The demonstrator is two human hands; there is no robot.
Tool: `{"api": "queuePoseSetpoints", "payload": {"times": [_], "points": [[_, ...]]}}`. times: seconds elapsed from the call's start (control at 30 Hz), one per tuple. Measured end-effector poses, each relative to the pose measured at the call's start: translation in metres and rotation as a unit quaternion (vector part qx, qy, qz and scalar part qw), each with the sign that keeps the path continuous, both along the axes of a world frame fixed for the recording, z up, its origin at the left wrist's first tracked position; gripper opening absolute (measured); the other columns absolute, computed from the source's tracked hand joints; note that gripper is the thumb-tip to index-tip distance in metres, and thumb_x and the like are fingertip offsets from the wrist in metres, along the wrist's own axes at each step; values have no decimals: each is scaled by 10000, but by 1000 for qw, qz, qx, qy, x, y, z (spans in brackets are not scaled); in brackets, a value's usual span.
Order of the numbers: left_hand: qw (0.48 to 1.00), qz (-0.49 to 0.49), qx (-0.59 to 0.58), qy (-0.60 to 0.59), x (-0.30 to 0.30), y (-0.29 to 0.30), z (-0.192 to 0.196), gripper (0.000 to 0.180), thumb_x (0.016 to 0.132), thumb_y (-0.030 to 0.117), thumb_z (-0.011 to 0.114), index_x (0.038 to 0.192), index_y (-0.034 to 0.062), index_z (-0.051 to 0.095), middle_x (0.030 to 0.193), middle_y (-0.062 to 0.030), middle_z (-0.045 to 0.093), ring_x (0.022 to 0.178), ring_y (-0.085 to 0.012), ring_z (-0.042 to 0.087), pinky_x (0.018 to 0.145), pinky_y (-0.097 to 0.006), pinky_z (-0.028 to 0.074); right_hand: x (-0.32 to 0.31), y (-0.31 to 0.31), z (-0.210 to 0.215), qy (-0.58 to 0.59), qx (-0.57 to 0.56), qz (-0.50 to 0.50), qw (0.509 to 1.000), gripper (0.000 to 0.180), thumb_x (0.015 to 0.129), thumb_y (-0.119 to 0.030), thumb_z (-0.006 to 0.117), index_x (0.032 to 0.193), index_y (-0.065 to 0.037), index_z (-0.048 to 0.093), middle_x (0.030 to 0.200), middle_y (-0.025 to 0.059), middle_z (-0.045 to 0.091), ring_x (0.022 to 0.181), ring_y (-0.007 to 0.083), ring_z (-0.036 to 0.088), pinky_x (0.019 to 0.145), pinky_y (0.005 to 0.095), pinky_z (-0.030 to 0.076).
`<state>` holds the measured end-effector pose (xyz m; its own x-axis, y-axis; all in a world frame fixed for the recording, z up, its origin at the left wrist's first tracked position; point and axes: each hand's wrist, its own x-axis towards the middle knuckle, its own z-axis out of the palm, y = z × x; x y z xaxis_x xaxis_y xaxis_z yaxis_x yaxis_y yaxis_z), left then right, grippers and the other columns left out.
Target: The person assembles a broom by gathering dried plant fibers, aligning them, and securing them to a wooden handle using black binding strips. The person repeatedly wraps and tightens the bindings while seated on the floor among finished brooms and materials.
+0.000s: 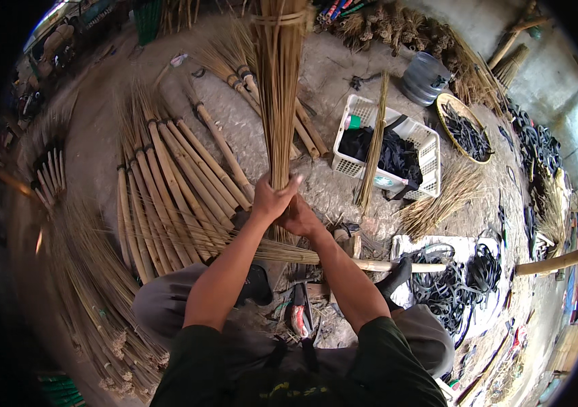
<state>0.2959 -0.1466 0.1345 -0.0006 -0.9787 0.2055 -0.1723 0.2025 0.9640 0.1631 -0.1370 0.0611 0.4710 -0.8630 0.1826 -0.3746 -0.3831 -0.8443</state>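
Gripping a tall bundle of broom straws (279,88), both hands meet at its lower end, about frame centre. Left hand (272,199) is closed around the bundle, fingers wrapped over the front. Right hand (300,218) sits just below and right of it, touching it, also closed on the base of the straws; exact finger placement is hidden behind the left hand.

Bundle stands roughly upright, fanning slightly toward the top, with a binding band (278,18) near the upper edge.

Around it:
- Row of finished brooms with cane handles (167,197) flat on the concrete, left of the hands.
- A few more brooms (234,71) lying behind the bundle.
- White plastic crate (387,149) to the right, holding black strips, one thin straw bundle leaning across it.
- Round woven tray (466,129) of black strips further right, clear water jug (424,78) just behind the crate.
- Loose straw heap (92,298) at lower left.
- Black rubber bands (451,278) piled at lower right.
- Bamboo pole (411,266) lying just below the hands, across the person's feet.
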Motion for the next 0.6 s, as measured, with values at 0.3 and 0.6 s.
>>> {"api": "queuePoseSetpoints", "payload": {"times": [0.3,0.6], "points": [[956,-79,27,282,-15,-41,95,376,941,379,765,867,62,579,569,-12,524,464,-155,571,453,-347,476,-8,59,57,32,-19,-294,955,944,722,-313,885,1472,-18,394,1347,253,582,1269,425,558,1041,491,465],[938,-212,197,193,-73,24,80,361,841,279,845,1036,45,652,778,-72,683,624,-189,682,585,-355,597,-47,123,70,-355,370,-100,853,230,828,-67,744,1016,-2,628,799,90,675,746,188,689,647,357,540]]}}
